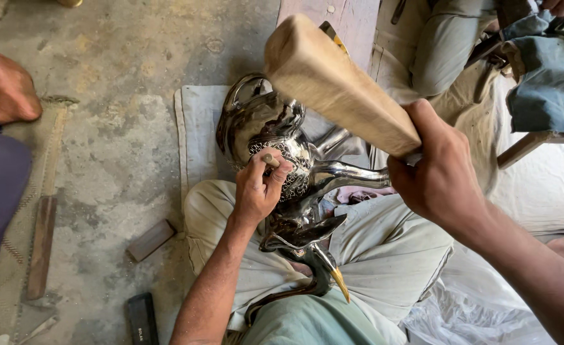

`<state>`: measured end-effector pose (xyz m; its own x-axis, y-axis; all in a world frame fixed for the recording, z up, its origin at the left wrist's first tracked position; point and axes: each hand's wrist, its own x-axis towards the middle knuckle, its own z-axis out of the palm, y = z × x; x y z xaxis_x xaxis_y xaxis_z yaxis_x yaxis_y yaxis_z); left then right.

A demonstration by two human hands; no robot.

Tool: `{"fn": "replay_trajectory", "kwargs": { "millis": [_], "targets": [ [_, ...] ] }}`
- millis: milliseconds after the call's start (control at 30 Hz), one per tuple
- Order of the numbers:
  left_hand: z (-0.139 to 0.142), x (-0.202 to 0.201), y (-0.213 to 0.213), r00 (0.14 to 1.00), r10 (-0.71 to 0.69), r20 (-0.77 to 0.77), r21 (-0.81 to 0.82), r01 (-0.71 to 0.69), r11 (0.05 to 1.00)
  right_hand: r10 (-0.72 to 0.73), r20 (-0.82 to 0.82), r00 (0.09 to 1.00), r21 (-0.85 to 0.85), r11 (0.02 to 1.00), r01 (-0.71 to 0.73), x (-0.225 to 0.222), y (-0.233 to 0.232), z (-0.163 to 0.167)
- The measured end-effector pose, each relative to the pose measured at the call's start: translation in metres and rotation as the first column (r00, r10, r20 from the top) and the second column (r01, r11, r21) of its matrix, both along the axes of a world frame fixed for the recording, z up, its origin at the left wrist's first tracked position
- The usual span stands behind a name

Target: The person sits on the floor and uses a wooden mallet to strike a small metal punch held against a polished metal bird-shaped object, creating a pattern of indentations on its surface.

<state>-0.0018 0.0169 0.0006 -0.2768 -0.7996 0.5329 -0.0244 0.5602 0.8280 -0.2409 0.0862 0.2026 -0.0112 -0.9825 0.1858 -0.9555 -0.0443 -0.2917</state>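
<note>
At the fingers, left: the left hand is pinched shut around a small punch, a short rod whose tip rests on the patterned band of the metal vessel.
At the fingers, right: the right hand is wrapped tight about the near end of a wooden mallet, a pale squared block raised up and leftward above the vessel, well apart from the punch.
Vessel, place: it lies across the person's lap, middle of the scene, its round body to the far side and a bird-shaped spout with a yellow beak pointing near.
Vessel, support: it rests on the light trousers and on a grey cloth spread over the floor.
Work done, judged: a dense dotted pattern already covers the band beneath the punch, so part of the texturing looks finished.
Work left, judged: the smooth polished shoulder and the neck show no pattern; whether they are meant to stay plain cannot be told.
Step in hand, judged: punch seated, mallet lifted, no contact between them.
Floor, left: a small wooden block, a long wooden strip and a dark flat bar lie on the concrete floor.
Others nearby: a bare foot at far left, and another person's clothed leg at far right.
</note>
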Motion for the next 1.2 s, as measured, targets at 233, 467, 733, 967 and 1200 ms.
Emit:
{"fn": "replay_trajectory", "kwargs": {
  "millis": [233,467,733,967,1200],
  "targets": [
    [-0.007,-0.001,0.003,0.997,0.033,0.075,0.002,-0.033,0.999,-0.045,-0.088,0.995,0.034,0.998,0.048,-0.008,0.005,-0.009],
    [-0.018,-0.004,0.002,0.998,0.005,0.059,-0.105,0.001,0.995,-0.062,0.316,0.947,0.033,0.998,0.055,-0.005,0.008,-0.01],
    [-0.019,-0.003,0.005,0.995,-0.005,0.1,-0.006,0.006,1.0,-0.033,-0.269,0.963,-0.088,0.996,0.009,-0.004,0.021,-0.022],
    [-0.01,0.0,0.008,0.995,-0.012,0.099,-0.034,0.015,0.999,-0.073,-0.308,0.949,-0.024,0.997,0.069,-0.004,0.031,-0.032],
    [0.005,0.007,0.009,0.994,0.074,-0.078,0.227,-0.054,0.972,-0.106,-0.37,0.923,-0.01,0.994,0.111,0.0,0.043,-0.023]
  ]
}}
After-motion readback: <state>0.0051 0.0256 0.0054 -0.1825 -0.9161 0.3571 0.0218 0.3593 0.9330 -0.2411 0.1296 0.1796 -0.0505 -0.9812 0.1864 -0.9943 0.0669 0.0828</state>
